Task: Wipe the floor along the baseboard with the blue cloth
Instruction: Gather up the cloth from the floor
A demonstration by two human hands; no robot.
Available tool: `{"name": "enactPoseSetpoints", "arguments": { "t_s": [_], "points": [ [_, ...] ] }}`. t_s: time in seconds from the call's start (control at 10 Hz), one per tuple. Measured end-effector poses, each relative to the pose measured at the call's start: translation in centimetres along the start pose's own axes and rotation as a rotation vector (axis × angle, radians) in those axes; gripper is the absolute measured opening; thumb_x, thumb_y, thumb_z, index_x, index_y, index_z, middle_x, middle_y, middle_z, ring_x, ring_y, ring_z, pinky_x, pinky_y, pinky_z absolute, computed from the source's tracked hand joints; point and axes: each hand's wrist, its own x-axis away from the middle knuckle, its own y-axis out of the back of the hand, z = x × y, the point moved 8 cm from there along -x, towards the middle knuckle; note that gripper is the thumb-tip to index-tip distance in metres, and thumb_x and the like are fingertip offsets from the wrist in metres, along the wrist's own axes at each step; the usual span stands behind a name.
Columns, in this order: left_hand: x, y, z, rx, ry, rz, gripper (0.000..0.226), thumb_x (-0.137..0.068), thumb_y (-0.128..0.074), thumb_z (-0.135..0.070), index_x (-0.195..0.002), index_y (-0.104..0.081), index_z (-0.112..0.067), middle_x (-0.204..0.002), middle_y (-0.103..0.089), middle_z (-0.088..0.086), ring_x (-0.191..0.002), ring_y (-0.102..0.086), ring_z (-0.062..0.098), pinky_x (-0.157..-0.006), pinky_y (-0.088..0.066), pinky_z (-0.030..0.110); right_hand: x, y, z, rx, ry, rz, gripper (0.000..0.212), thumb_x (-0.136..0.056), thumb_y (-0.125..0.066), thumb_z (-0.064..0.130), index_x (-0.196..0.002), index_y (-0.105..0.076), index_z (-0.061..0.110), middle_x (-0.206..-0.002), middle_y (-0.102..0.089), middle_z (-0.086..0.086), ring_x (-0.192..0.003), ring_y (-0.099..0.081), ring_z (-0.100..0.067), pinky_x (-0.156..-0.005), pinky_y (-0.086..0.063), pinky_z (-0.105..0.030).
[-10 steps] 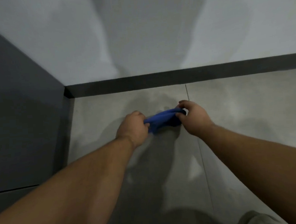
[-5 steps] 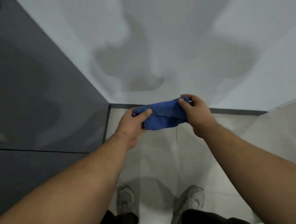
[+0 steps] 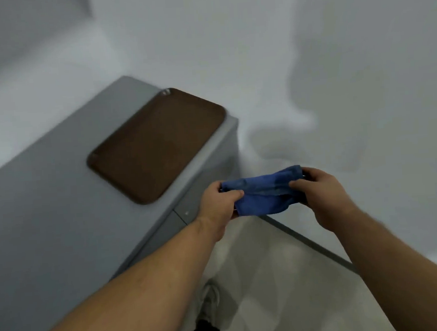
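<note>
Whereas half a second ago the view looked down into the floor corner, it now takes in the top of a grey cabinet [image 3: 48, 229] at left, with a brown tray [image 3: 156, 146] lying on it. Bunched and creased, the blue cloth [image 3: 262, 192] hangs in the air, stretched between the left hand [image 3: 219, 204] and right hand [image 3: 323, 196], both clamped on its ends, well above the dark baseboard [image 3: 311, 244] and pale tiled floor [image 3: 272, 278].

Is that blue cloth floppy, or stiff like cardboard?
Probably floppy: the blue cloth sags and bunches between the left hand and right hand. It looks light, since fingertips alone pinch it up. Likely not slippery; the fabric looks soft.
</note>
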Motion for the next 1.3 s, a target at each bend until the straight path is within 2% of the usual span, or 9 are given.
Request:
{"name": "enactPoseSetpoints", "arguments": {
  "t_s": [0.2,0.4,0.5,0.7,0.9,1.0,1.1,1.2,1.3],
  "points": [
    [-1.6,12.2,-8.3,-0.031,-0.154,-0.200,0.011,-0.091,-0.069,-0.013,-0.101,-0.066,-0.015,-0.105,-0.072,0.017,-0.100,-0.072,0.037,-0.081,-0.063,0.055,-4.1,-12.6,9.8,0.156,0.139,0.048,0.050,-0.088,-0.064,-0.001,-0.135,-0.061,0.017,-0.115,-0.072,-0.008,-0.102,-0.072,-0.028,-0.094,-0.060,-0.045],
    [-6.6,19.7,-8.2,0.090,0.038,-0.246,0.019,-0.092,-0.070,-0.015,-0.109,-0.062,-0.019,-0.115,-0.066,0.009,-0.101,-0.070,0.028,-0.076,-0.066,0.045,-10.1,-23.7,13.2,0.409,0.185,0.051,0.045,-0.090,-0.066,0.004,-0.132,-0.063,0.021,-0.117,-0.069,-0.002,-0.103,-0.067,-0.021,-0.075,-0.057,-0.026],
    [-9.1,20.6,-7.2,0.057,0.100,-0.250,0.020,-0.093,-0.070,-0.016,-0.109,-0.060,-0.021,-0.116,-0.062,0.006,-0.101,-0.068,0.026,-0.077,-0.066,0.043,-13.5,-26.1,12.8,0.561,0.183,0.037,0.039,-0.093,-0.065,0.005,-0.129,-0.063,0.022,-0.118,-0.069,-0.002,-0.101,-0.065,-0.018,-0.079,-0.055,-0.027],
    [-12.3,19.7,-7.6,-0.459,-0.006,-0.258,0.016,-0.092,-0.071,-0.029,-0.103,-0.059,-0.029,-0.100,-0.064,-0.004,-0.085,-0.065,0.013,-0.069,-0.059,0.033,-17.9,-25.6,12.0,0.902,0.259,-0.048,0.040,-0.093,-0.070,0.012,-0.131,-0.061,0.022,-0.122,-0.065,-0.001,-0.111,-0.065,-0.023,-0.092,-0.053,-0.032],
    [-12.0,18.9,-8.4,-0.897,-0.181,-0.337,0.030,-0.091,-0.071,-0.040,-0.114,-0.057,-0.028,-0.113,-0.052,-0.004,-0.083,-0.054,0.009,-0.064,-0.047,0.027,-18.2,-24.6,10.9,1.294,0.318,-0.074,0.025,-0.096,-0.065,0.041,-0.120,-0.071,0.033,-0.125,-0.056,-0.004,-0.110,-0.058,-0.029,-0.091,-0.054,-0.040],
    [-10.9,17.5,-9.2,-1.036,-0.415,-0.278,0.043,-0.093,-0.067,-0.031,-0.134,-0.057,-0.025,-0.135,-0.050,0.000,-0.114,-0.053,0.020,-0.090,-0.054,0.036,-17.3,-24.1,10.5,1.250,0.279,0.012,0.036,-0.099,-0.059,0.047,-0.132,-0.066,0.034,-0.133,-0.055,-0.004,-0.116,-0.059,-0.028,-0.099,-0.052,-0.043],
    [-9.7,16.3,-9.3,-1.254,-0.546,-0.156,0.054,-0.093,-0.060,-0.036,-0.146,-0.052,-0.026,-0.150,-0.048,0.002,-0.132,-0.046,0.024,-0.107,-0.047,0.041,-14.9,-23.5,10.7,1.139,0.305,0.151,0.032,-0.098,-0.061,0.040,-0.128,-0.067,0.029,-0.128,-0.066,-0.005,-0.112,-0.063,-0.028,-0.100,-0.052,-0.043],
    [-8.9,15.3,-9.8,-1.391,-0.524,-0.089,0.044,-0.097,-0.053,-0.045,-0.137,-0.062,-0.028,-0.148,-0.053,0.001,-0.133,-0.048,0.023,-0.110,-0.043,0.043,-12.5,-19.7,12.5,1.050,0.335,0.096,0.030,-0.101,-0.058,0.033,-0.126,-0.070,0.023,-0.122,-0.073,-0.006,-0.112,-0.066,-0.029,-0.099,-0.051,-0.037],
    [-7.5,14.1,-12.3,-1.481,-0.557,-0.142,0.036,-0.101,-0.047,-0.047,-0.111,-0.076,-0.027,-0.124,-0.066,-0.004,-0.117,-0.056,0.018,-0.101,-0.047,0.039,-9.7,-14.8,14.8,0.961,0.322,0.021,0.033,-0.105,-0.050,0.033,-0.130,-0.069,0.024,-0.123,-0.072,-0.004,-0.113,-0.065,-0.027,-0.096,-0.050,-0.034]
  ]
}}
